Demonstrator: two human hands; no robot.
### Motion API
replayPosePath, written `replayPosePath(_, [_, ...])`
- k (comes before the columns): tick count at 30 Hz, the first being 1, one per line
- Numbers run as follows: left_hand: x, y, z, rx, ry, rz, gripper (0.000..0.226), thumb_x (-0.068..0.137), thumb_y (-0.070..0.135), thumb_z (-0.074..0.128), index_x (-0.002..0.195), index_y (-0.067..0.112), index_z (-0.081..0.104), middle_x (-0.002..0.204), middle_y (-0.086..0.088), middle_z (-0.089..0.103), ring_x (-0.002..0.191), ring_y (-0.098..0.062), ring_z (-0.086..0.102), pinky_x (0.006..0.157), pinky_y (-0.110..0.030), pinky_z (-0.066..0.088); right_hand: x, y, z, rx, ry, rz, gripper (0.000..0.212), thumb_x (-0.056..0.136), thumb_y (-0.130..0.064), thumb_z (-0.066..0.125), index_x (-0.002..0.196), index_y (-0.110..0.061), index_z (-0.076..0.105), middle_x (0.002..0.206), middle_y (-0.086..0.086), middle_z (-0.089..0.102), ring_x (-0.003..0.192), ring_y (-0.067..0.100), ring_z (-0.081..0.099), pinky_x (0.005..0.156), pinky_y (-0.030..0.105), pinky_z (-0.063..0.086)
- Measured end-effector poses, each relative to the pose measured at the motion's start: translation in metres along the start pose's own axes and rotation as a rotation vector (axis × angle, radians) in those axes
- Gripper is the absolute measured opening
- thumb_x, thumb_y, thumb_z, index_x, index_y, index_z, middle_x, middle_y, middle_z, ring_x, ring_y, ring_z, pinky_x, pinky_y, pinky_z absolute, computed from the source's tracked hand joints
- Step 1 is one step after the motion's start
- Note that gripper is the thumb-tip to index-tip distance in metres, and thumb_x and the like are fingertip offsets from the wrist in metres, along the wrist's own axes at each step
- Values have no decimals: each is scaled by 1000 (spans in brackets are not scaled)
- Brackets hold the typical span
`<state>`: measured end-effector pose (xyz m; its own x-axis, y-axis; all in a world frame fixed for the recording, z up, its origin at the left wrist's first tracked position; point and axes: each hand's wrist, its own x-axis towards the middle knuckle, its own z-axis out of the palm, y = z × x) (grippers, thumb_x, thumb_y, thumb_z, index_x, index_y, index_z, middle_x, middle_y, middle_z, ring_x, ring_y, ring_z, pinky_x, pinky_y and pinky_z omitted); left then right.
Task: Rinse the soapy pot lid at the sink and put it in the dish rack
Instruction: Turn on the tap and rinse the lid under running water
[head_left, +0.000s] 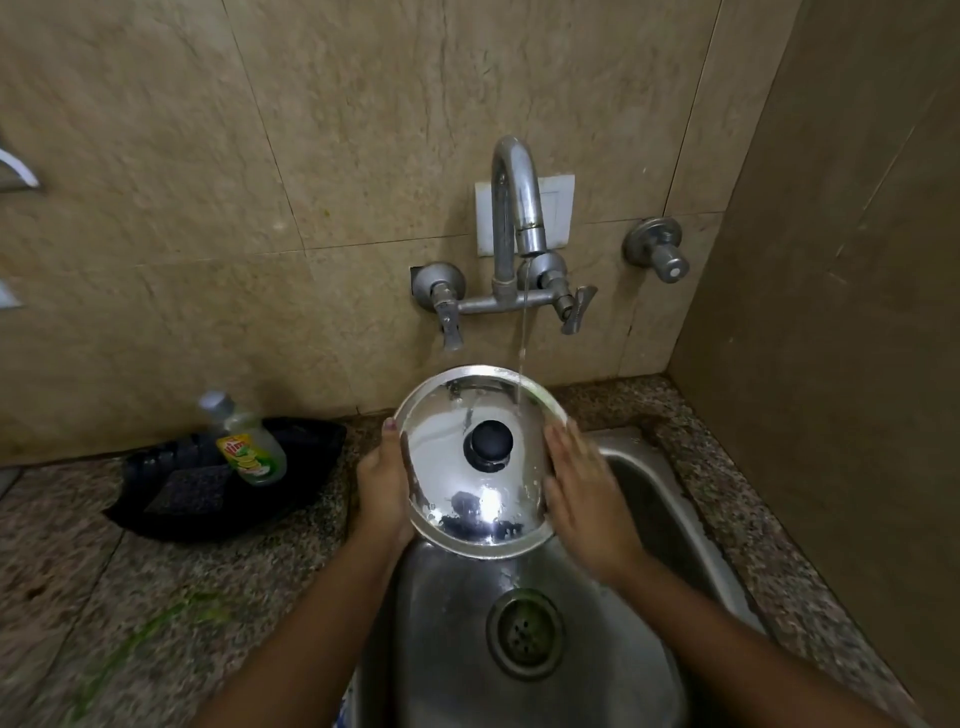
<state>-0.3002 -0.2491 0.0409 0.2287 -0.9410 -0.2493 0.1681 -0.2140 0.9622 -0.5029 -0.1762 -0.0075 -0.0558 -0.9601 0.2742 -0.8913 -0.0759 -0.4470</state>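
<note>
A shiny steel pot lid (452, 499) with a black knob (491, 441) is held tilted over the steel sink (452, 623), its top toward me. My left hand (382, 480) grips its left rim, thumb on the edge. My right hand (584, 496) lies flat against its right rim, fingers together. A thin stream of water falls from the tap (519, 197) onto the lid's upper right part. Drops and small flecks cling to the lid's lower part. No dish rack is in view.
A black tray (171, 499) sits on the speckled granite counter (104, 597) at left, holding a dish soap bottle (249, 441). Two tap handles (449, 317) flank the spout; another valve (660, 249) is on the wall at right. The drain (524, 631) lies below the lid.
</note>
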Motion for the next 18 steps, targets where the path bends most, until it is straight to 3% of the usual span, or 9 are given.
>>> replayPosePath(3, [-3,-15,4,-7,52,-50,43,96,44,44,81,11,66,83,-13,70,75,-27,66,75,-37,55,-40,-25,15,-43,-114,-296,58,97,-31,32,153,-23,15,161,-6,12,149,11,8,120,38,19])
replayPosePath(5, [-13,-20,10,-18,43,-72,45,97,45,41,80,12,66,81,-11,71,72,-23,67,71,-33,55,-32,-41,19,-129,-183,-545,55,98,-26,35,152,-22,21,160,-5,20,148,12,13,120,33,13])
replayPosePath(8, [-24,-18,18,-38,-27,-52,47,99,41,39,72,12,66,63,-3,71,55,-14,68,58,-25,54,-6,-49,11,-108,-182,-587,47,101,-29,34,148,-22,33,157,-5,28,147,11,16,118,30,11])
replayPosePath(10, [-20,-11,16,-45,-14,-39,45,98,40,41,73,13,66,62,-1,71,56,-13,67,57,-24,52,-7,-34,5,-174,-181,-631,48,102,-32,33,149,-26,29,159,-6,24,148,10,13,119,33,10])
replayPosePath(13, [-5,-7,6,-18,-23,-6,39,98,39,44,82,11,66,80,-8,69,70,-18,65,70,-28,51,-17,10,-4,-185,-143,-479,54,101,-36,30,152,-28,15,161,-7,11,149,8,4,119,37,11])
replayPosePath(16, [-2,-12,-1,24,-87,38,37,97,37,47,78,14,68,73,-2,72,68,-15,66,66,-27,51,2,33,-16,-74,-87,-129,56,98,-41,19,152,-28,8,159,-11,2,147,5,-2,119,44,17])
replayPosePath(18, [-8,-17,1,64,-166,49,36,97,38,48,76,18,70,65,4,74,64,-10,68,62,-24,51,29,25,-22,-39,-47,-98,56,98,-41,14,151,-26,13,158,-11,4,147,7,0,119,45,15])
